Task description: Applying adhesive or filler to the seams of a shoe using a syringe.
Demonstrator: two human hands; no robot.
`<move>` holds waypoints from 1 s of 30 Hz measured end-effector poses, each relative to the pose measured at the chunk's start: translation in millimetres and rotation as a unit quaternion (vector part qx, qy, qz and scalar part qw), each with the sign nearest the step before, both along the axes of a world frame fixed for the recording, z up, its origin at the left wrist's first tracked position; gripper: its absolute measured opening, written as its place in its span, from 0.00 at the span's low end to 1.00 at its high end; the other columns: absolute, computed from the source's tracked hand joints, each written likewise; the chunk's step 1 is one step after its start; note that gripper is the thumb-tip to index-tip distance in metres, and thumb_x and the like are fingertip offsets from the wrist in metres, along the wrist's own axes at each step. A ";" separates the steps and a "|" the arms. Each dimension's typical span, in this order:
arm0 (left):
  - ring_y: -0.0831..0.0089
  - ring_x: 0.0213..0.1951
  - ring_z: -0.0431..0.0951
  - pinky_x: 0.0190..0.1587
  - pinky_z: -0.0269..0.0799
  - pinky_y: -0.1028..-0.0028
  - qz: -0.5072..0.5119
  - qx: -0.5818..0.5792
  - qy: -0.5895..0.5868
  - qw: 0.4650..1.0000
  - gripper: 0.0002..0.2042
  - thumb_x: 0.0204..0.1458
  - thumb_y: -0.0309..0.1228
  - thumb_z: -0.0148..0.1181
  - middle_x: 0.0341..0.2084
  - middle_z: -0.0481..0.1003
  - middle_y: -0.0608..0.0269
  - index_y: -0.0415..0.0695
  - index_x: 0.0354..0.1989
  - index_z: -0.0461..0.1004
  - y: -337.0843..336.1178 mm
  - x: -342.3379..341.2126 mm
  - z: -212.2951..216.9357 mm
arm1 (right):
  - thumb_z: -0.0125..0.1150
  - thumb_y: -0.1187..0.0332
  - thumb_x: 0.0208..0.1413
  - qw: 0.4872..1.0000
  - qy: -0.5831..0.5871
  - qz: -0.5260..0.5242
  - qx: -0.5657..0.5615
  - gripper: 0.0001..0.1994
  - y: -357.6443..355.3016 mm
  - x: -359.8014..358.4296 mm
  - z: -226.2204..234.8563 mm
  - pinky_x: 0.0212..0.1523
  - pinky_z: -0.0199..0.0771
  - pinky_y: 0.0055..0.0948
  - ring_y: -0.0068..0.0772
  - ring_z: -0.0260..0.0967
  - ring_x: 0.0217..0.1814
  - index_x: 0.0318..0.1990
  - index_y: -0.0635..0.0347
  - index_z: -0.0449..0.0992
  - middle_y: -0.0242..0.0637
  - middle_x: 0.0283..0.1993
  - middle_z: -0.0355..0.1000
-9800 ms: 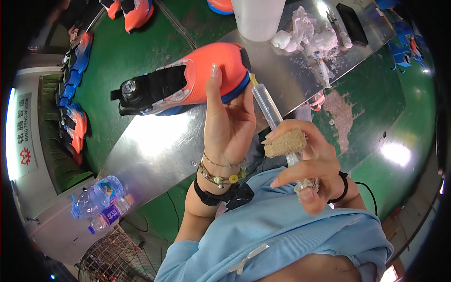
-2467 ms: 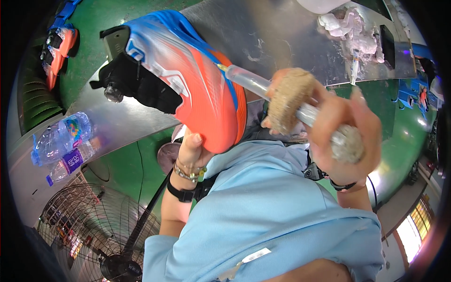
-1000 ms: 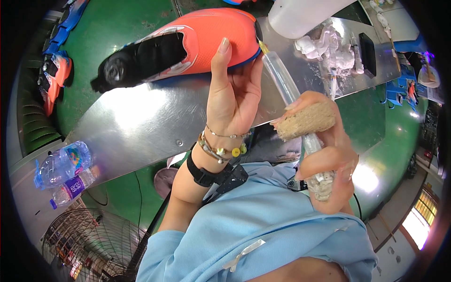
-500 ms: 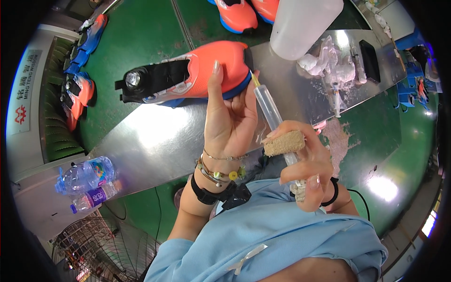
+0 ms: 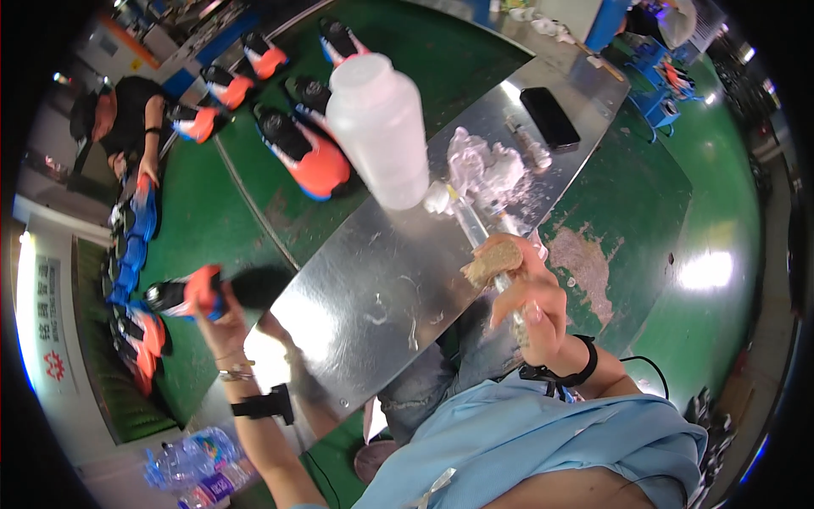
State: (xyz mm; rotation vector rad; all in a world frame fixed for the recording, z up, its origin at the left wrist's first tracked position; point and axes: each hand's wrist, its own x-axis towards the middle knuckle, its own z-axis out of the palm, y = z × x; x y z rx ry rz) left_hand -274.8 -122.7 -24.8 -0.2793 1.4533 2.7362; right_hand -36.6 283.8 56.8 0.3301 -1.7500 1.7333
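Out to the left, my left hand [image 5: 222,329] grips an orange, black and blue sports shoe [image 5: 180,295] by its orange toe end, over the green surface. My right hand [image 5: 539,297] is closed around a clear syringe [image 5: 469,219] with a yellowish tip, and a tan crumbly-looking block [image 5: 500,260] is held in the same fingers. The syringe tip is beside a small white wad [image 5: 437,198] near the base of a white plastic bottle [image 5: 377,136]. Beyond my right hand lies crumpled whitish material [image 5: 485,166] on the metal tabletop [image 5: 386,288].
A black phone [image 5: 549,119] and another syringe-like tube [image 5: 530,142] lie on the metal top. Several matching shoes [image 5: 309,161] stand on the green surface beyond. At far left a co-worker [image 5: 127,119] reaches toward a row of shoes. Plastic bottles [image 5: 191,458] are at lower left.
My left hand has carried the shoe away from the syringe tip, out to the left. The view has swung left. My right hand still holds the syringe and tan block, now near the white wad.
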 end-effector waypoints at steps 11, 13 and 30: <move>0.64 0.49 0.71 0.47 0.69 0.73 -0.013 -0.224 0.015 0.974 0.20 0.57 0.34 0.46 0.50 0.67 0.54 0.40 0.56 0.56 -35.4 -0.8 -11.3 | 0.38 0.62 0.58 0.962 -0.115 -0.245 -0.019 0.21 56.4 -0.1 -55.0 0.46 0.57 0.29 0.35 0.60 0.45 0.17 0.65 0.66 0.46 0.43 0.65; 0.63 0.48 0.71 0.50 0.68 0.69 -0.125 -0.138 -0.048 0.981 0.19 0.59 0.37 0.43 0.50 0.67 0.51 0.38 0.55 0.57 11.3 -6.3 -8.7 | 0.39 0.61 0.58 0.958 -0.143 -0.247 -0.036 0.21 62.1 -13.5 -63.6 0.43 0.57 0.25 0.33 0.60 0.45 0.18 0.65 0.66 0.44 0.43 0.65; 0.66 0.39 0.72 0.46 0.73 0.67 -0.071 -0.075 -0.183 0.978 0.24 0.45 0.40 0.64 0.37 0.68 0.58 0.35 0.43 0.64 243.6 -61.6 -30.3 | 0.38 0.63 0.58 0.966 -0.145 -0.187 -0.100 0.17 70.2 7.7 -86.2 0.58 0.54 0.44 0.43 0.58 0.52 0.21 0.65 0.62 0.48 0.44 0.61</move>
